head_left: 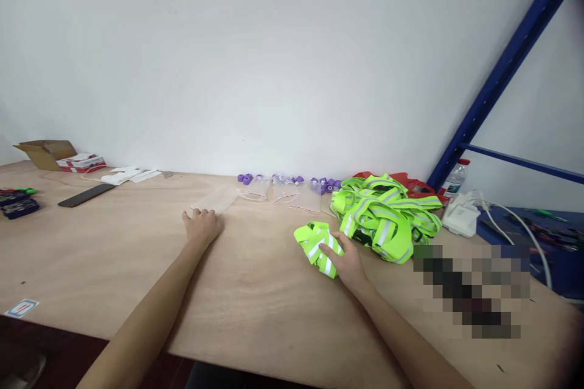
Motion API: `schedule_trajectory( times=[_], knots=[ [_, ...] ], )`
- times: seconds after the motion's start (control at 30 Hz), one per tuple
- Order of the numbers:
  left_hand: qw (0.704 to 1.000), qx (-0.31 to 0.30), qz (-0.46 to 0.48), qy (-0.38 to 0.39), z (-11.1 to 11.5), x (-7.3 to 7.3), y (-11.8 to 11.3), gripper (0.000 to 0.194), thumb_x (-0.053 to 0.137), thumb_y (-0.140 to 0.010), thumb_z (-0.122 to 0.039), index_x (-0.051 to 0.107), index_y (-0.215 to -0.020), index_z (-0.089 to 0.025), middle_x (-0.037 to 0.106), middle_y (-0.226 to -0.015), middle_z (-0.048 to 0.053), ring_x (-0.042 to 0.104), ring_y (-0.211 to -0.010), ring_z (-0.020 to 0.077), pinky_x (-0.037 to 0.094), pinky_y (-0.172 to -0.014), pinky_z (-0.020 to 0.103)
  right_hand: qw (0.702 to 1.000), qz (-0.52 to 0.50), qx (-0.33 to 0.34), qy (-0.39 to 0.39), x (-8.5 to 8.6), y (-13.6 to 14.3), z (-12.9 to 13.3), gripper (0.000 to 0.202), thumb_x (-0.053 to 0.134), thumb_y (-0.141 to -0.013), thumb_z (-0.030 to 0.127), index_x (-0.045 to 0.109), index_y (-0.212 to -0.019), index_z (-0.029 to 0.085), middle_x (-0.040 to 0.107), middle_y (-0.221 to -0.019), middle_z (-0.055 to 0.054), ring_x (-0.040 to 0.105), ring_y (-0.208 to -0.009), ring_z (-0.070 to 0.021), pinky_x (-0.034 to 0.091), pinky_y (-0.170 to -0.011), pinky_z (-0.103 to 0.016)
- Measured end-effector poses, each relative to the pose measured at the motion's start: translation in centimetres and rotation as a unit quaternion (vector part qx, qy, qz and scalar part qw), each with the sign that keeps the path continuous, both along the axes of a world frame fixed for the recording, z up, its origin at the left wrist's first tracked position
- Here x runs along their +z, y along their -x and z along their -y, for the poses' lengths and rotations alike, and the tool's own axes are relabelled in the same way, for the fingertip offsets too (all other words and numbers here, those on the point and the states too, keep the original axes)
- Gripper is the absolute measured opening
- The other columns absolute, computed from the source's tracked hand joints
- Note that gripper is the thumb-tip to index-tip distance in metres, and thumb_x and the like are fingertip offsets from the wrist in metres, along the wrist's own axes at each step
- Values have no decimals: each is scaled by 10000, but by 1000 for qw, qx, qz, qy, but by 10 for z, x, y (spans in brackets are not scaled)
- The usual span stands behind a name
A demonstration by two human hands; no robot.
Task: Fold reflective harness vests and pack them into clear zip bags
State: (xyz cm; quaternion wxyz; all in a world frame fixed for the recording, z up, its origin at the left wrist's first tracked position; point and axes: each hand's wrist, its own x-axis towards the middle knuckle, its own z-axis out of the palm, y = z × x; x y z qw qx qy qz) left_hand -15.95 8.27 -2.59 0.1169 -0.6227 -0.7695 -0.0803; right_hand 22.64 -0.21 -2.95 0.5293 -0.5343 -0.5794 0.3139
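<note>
The left hand (202, 226) is reached forward, knuckles up, well left of the strap heap (392, 237), fingers curled at a clear bag's (218, 197) near end; whether it is pinched cannot be told. The bag is slanted away rightward. Just left of the heap, a folded strap bundle (314, 248) is clasped by the right hand (350, 261), thumb on top.

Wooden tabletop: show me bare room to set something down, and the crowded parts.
One bare patch of tabletop lies between the left hand and the green strap bundle in the right hand. Another lies between the dark bar and the numbered label. Crowded: back right, with the strap pile, and along the wall, with purple pieces and clear bags.
</note>
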Motion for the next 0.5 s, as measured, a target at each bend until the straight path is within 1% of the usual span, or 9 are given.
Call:
schedule_trajectory(
  times=[0.1, 0.17, 0.2, 0.27, 0.3, 0.33, 0.4, 0.47, 0.5],
  knots=[
    [999, -26, -23, 15, 16, 5, -13, 338, 443, -861, -251, 761, -878, -139, 716, -1034, 210, 574, -1107, 399, 257, -1044, 605, 1000, -4, 7, -3, -1, 1, -1, 454, 733, -689, 605, 633, -885, 208, 747, -885, -75, 681, -852, -302, 548, -751, -396],
    [997, -56, -37, 25, 29, 9, -21, 342, 446, -865, -256, 765, -799, -152, 725, -986, 192, 586, -1082, 382, 281, -1047, 584, 1000, -5, 7, -9, -2, 1, -2, 443, 729, -696, 597, 633, -878, 205, 742, -886, -76, 676, -863, -299, 542, -761, -391],
    [996, -81, -40, 28, 36, 11, -26, 354, 447, -873, -273, 766, -768, -162, 728, -984, 181, 587, -1089, 376, 274, -1065, 585, 1000, -7, 4, -14, -3, 2, -3, 437, 729, -698, 591, 633, -879, 205, 738, -884, -76, 672, -870, -297, 539, -767, -390],
    [988, -149, -30, 34, 51, 15, -34, 389, 443, -899, -337, 772, -752, -192, 730, -1074, 155, 569, -1161, 379, 245, -1108, 601, 1000, -13, -3, -26, -4, 2, -3, 421, 733, -698, 565, 632, -888, 203, 730, -889, -72, 665, -883, -293, 533, -786, -389],
    [981, -191, -14, 43, 58, 16, -38, 406, 435, -914, -379, 780, -781, -211, 718, -1156, 135, 551, -1210, 381, 253, -1118, 601, 999, -17, -2, -30, -4, 2, -4, 406, 733, -702, 546, 631, -892, 202, 727, -893, -69, 662, -886, -290, 531, -793, -389],
    [971, -232, 6, 57, 64, 16, -41, 418, 424, -928, -417, 786, -839, -228, 695, -1236, 115, 538, -1249, 376, 292, -1115, 580, 999, -21, 2, -34, -5, 2, -4, 387, 731, -709, 525, 629, -894, 201, 724, -896, -67, 660, -883, -284, 528, -796, -389],
    [947, -305, 42, 92, 75, 15, -48, 427, 400, -949, -442, 774, -1014, -245, 654, -1329, 94, 559, -1261, 335, 408, -1066, 486, 999, -30, 15, -38, -6, 2, -5, 351, 722, -722, 488, 624, -891, 197, 718, -891, -61, 656, -866, -270, 526, -792, -384],
    [931, -343, 57, 114, 83, 13, -57, 436, 368, -967, -402, 734, -1137, -238, 655, -1329, 100, 622, -1191, 300, 480, -989, 414, 998, -41, 23, -40, -8, 2, -6, 332, 715, -731, 467, 618, -895, 195, 711, -885, -54, 652, -855, -256, 524, -785, -373],
    [927, -350, 58, 119, 87, 13, -63, 433, 355, -970, -372, 722, -1154, -235, 667, -1307, 102, 650, -1144, 293, 497, -954, 400, 998, -46, 23, -42, -9, 3, -6, 332, 716, -730, 461, 615, -900, 195, 708, -886, -50, 650, -858, -251, 522, -785, -368]
  ],
)
